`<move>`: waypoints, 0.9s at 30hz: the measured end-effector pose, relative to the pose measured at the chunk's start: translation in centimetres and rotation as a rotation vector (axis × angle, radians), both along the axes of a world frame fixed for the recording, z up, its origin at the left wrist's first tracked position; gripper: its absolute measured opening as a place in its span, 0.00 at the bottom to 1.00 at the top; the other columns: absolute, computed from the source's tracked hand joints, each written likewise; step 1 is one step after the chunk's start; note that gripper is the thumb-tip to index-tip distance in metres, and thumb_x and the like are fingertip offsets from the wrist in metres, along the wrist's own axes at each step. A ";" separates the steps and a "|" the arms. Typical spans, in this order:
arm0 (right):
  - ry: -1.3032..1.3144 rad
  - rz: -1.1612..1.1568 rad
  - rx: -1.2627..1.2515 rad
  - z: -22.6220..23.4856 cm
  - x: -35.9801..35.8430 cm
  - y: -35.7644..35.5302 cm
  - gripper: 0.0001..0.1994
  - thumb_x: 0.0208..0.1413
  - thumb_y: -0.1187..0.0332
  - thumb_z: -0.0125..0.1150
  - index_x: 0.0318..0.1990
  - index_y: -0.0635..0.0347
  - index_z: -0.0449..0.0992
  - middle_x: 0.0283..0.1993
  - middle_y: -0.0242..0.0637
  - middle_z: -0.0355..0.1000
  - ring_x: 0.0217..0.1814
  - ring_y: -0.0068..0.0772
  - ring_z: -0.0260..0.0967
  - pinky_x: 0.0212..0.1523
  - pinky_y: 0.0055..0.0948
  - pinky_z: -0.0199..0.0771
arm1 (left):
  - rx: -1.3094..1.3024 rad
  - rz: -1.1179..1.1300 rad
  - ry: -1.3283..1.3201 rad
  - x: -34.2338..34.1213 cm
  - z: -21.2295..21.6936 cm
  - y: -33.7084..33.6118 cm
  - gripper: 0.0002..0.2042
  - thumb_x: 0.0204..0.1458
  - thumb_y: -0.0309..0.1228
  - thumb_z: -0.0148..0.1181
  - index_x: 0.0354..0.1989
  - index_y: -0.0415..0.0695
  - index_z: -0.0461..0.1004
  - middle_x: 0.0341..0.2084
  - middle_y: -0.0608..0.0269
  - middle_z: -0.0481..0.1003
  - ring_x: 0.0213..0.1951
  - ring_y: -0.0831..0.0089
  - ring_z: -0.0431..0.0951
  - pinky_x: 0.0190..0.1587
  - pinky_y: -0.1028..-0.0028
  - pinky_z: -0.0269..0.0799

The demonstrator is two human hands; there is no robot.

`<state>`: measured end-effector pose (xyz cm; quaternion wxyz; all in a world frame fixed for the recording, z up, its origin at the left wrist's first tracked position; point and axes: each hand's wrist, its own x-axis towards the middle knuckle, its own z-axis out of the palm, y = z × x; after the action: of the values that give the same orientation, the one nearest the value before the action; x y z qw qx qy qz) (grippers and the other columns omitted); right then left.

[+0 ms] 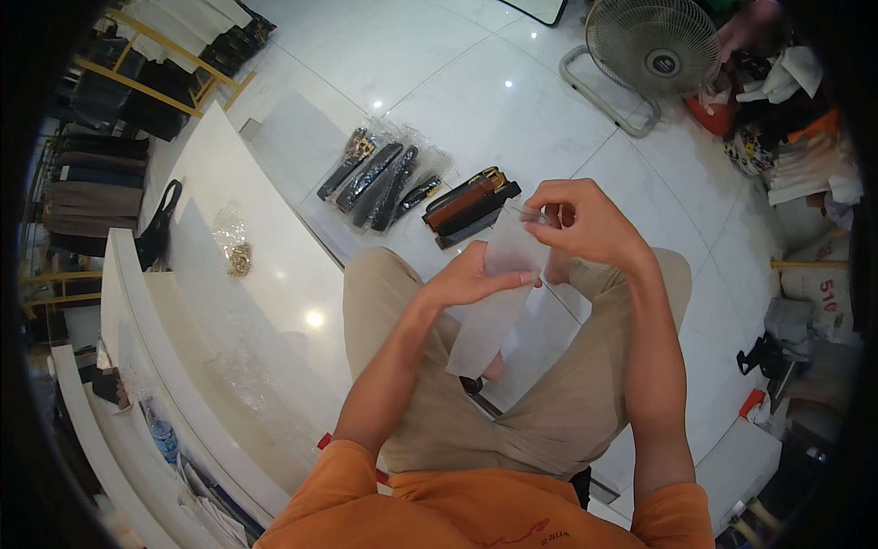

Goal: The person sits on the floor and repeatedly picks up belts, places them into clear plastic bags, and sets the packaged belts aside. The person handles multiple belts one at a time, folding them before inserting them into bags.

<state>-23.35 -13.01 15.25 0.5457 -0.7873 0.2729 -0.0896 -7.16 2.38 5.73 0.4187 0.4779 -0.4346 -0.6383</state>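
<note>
Over my lap I hold a long, frosted, see-through plastic bag. My left hand grips it around the middle, with the thumb lying across its front. At its upper end my right hand pinches the edge between thumb and fingertips. Whether anything is inside the bag, I cannot tell. Just beyond my left hand, a stack of folded brown and black belts lies on the floor. To its left are several dark belts in crinkled plastic sleeves.
On my left stands a white counter with a small plastic bag of gold-coloured pieces. A grey floor fan is at the far right, near piled clothes. Garment racks stand far left. Glossy white tiles cover the floor.
</note>
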 end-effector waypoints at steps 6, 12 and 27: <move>0.292 0.117 0.015 -1.7 1.4 -0.2 0.08 0.50 0.71 0.70 0.32 0.67 0.80 0.22 0.32 0.67 0.26 0.20 0.59 0.29 0.26 0.62 | 0.026 -0.008 0.055 1.2 -1.1 -0.2 0.13 0.60 0.31 0.66 0.51 0.40 0.79 0.41 0.64 0.83 0.46 0.77 0.80 0.51 0.71 0.76; 0.173 0.076 -0.073 -2.7 2.6 -0.5 0.07 0.51 0.71 0.70 0.30 0.67 0.81 0.22 0.34 0.73 0.22 0.22 0.65 0.24 0.27 0.64 | -0.001 0.000 0.048 2.9 -2.9 -0.5 0.15 0.59 0.28 0.67 0.54 0.41 0.78 0.41 0.65 0.83 0.46 0.79 0.79 0.50 0.72 0.76; -0.274 -0.126 -0.349 -3.3 5.9 1.1 0.10 0.44 0.79 0.74 0.36 0.63 0.81 0.32 0.30 0.74 0.22 0.15 0.57 0.21 0.18 0.52 | -0.062 0.085 0.216 3.9 -4.4 -1.3 0.15 0.58 0.33 0.68 0.51 0.40 0.78 0.40 0.64 0.82 0.43 0.77 0.79 0.50 0.73 0.74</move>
<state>-17.48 -11.91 11.94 0.4265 -0.8316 0.2251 -0.2754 -3.24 1.04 1.35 0.5042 0.4113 -0.3858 -0.6540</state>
